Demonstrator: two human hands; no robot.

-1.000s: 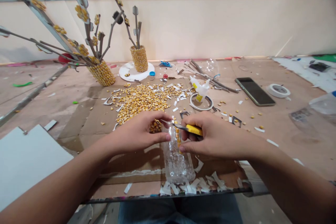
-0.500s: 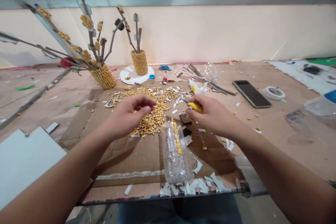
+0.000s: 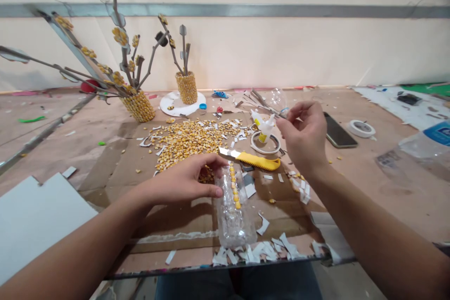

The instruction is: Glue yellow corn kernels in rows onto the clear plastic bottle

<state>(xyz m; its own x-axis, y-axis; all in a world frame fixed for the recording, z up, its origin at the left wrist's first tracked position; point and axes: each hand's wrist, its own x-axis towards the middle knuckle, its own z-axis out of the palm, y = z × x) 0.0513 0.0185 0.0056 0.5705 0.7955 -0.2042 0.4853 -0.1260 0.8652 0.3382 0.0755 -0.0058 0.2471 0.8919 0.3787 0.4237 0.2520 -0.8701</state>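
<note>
A clear plastic bottle (image 3: 236,227) lies on the cardboard, a row of yellow corn kernels (image 3: 234,187) stuck along its upper side. My left hand (image 3: 191,177) is at its far left end, thumb and fingers apart, seeming to touch its edge without a closed grip. Just beyond the bottle rests a yellow utility knife (image 3: 258,160), its blade pointing left. Raised to the right of the white glue bottles (image 3: 264,126), my right hand (image 3: 305,133) has loosely curled, parted fingers with nothing visible in them. Loose corn kernels (image 3: 186,138) are heaped beyond my left hand.
Two corn-covered pots (image 3: 138,107) hold twigs at the back left; the smaller stands on a white disc (image 3: 168,107). On the right are a phone (image 3: 340,133), a tape roll (image 3: 362,128) and a plastic bottle (image 3: 427,138). Paper scraps (image 3: 258,251) line the front edge.
My right hand has let go of the utility knife, now lying on the cardboard, and moved up and right. My left hand has come down and right to the plastic bottle.
</note>
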